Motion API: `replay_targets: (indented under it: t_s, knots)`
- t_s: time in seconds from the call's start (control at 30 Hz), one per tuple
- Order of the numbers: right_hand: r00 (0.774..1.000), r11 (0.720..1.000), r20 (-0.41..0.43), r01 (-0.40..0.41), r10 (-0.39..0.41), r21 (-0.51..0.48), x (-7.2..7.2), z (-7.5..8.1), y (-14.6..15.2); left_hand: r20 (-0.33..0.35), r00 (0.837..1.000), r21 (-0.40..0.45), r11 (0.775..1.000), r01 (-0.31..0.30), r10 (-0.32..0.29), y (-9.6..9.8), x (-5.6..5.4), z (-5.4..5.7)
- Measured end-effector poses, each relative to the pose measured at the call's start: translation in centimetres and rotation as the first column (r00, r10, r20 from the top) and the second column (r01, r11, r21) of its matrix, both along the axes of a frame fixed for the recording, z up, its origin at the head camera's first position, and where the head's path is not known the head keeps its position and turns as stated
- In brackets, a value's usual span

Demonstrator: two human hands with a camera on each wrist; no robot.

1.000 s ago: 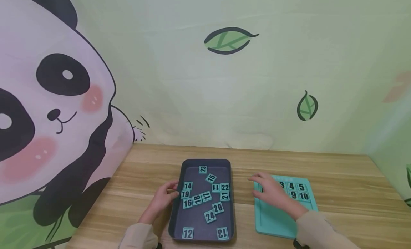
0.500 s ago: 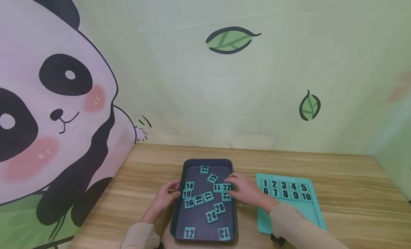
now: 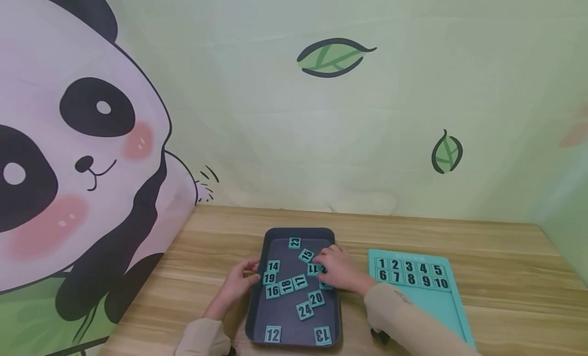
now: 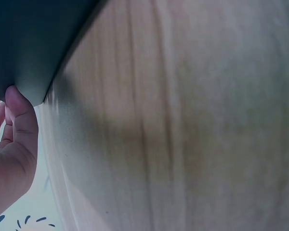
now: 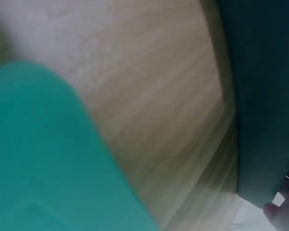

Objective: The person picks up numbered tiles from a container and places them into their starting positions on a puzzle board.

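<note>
A dark shallow tray [image 3: 280,323] holds several loose teal number tiles. My left hand [image 3: 236,283] rests against the tray's left wall, its thumb touching the outside in the left wrist view. My right hand [image 3: 341,267] reaches over the tray's right rim, thumb and fingers spread around the tile 11 [image 3: 314,269]. That hand partly covers the tiles 22 and 21. Whether its fingertips touch tile 11 is too small to tell. In the right wrist view, only a bit of the right hand [image 5: 286,211] shows beside the tray wall.
Right of the tray lies a teal board [image 3: 427,302], with tiles 1 to 10 in two rows at its far end. The right forearm passes over its near left part. A fabric backdrop with a panda [image 3: 105,187] stands behind the wooden table [image 3: 220,228].
My right hand has moved left from above the board to over the tray's right side, uncovering the board's left tiles. The left hand stays at the tray wall.
</note>
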State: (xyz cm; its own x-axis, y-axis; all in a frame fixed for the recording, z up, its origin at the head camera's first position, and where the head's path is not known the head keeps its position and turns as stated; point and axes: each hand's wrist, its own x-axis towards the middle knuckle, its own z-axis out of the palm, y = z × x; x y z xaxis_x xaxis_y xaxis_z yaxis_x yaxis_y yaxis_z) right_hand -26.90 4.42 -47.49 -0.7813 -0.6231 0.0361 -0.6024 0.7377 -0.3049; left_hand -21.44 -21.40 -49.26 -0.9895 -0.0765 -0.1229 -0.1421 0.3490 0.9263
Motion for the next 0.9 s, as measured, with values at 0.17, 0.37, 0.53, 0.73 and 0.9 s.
replay_targets:
  t_s: [0.17, 0.37, 0.53, 0.73, 0.9]
  knots:
    - [1.000, 0.999, -0.026, 0.007, -0.007, 0.035, -0.3, -0.7, -0.3, 0.000, 1.000, 0.001, 1.000, -0.003, 0.003, 0.0, 0.0, -0.1]
    - [0.999, 0.999, -0.052, 0.013, -0.010, 0.052, -0.2, -1.1, -0.7, -0.001, 1.000, -0.006, 1.000, -0.005, 0.005, 0.1, 0.0, -0.1]
    - [0.999, 0.999, -0.042, 0.017, -0.015, 0.051, 0.2, -1.2, -0.9, -0.001, 1.000, -0.012, 1.000, -0.007, 0.007, 0.2, 0.1, 0.1]
    - [0.999, 0.999, -0.050, 0.007, -0.005, 0.044, 0.6, -1.3, -1.2, -0.006, 1.000, 0.001, 1.000, -0.005, 0.005, 0.2, 0.2, 0.2]
    - [0.997, 0.999, -0.078, -0.013, 0.015, 0.031, 0.8, -0.9, -1.3, 0.005, 1.000, -0.003, 1.000, -0.012, 0.012, 0.1, 0.1, 0.1]
